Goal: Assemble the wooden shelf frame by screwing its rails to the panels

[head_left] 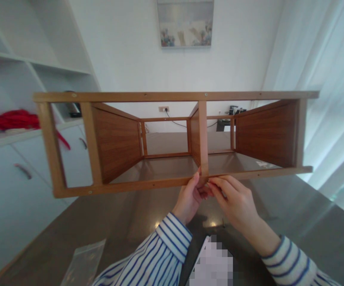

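A brown wooden shelf frame (pixel 124 184) lies on its side on the table, its open face toward me. My left hand (pixel 189 197) grips the lower rail where a crosspiece (pixel 203 139) meets it, thumb in front and fingers underneath. Just to the right, the thumb and forefinger of my right hand (pixel 234 198) pinch what looks like a small screw (pixel 208 181) against the rail at that joint. Most of it is hidden by the fingertips. Screw heads and holes show along both front rails, with one head (pixel 206 94) on the upper rail above the crosspiece.
On the grey table (pixel 124 222) lie a clear plastic bag (pixel 84 262) and a dark-edged flat object (pixel 210 262) with a blurred-out surface. White cabinets (pixel 16 178) with a red cloth (pixel 9 120) stand left; pale curtains (pixel 333 99) hang right. A socket (pixel 163 109) with a cord is behind the frame.
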Demonstrator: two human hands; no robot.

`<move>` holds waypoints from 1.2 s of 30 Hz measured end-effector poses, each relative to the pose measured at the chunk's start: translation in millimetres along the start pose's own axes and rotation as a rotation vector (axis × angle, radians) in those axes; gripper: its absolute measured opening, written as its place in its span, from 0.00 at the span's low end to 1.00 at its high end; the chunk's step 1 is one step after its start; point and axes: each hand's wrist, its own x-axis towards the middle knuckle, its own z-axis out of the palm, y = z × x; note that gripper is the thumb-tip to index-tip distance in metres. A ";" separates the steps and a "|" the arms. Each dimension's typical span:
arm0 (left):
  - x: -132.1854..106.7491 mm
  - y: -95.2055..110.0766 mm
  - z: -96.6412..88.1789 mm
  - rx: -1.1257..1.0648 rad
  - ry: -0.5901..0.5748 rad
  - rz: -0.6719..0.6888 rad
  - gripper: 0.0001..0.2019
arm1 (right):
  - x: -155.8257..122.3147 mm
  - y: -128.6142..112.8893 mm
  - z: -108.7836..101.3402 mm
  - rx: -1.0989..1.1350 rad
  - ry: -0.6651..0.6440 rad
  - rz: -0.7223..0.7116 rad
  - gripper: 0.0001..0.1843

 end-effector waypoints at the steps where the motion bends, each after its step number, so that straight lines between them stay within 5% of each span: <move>1: 0.1 -0.1 -0.1 0.001 0.002 -0.001 0.25 | 0.1 0.2 -0.1 0.002 0.007 -0.002 0.08; 21: 0.9 -1.1 0.9 -0.026 0.071 0.009 0.24 | -3.0 0.1 0.0 0.030 -0.004 -0.012 0.10; 27: 1.4 -0.9 2.5 0.020 0.080 0.026 0.25 | -11.0 7.3 -23.5 0.060 0.003 0.034 0.09; 36: 1.6 -0.6 4.7 0.040 0.101 0.036 0.26 | -63.8 66.0 -81.4 -0.174 -0.638 0.033 0.13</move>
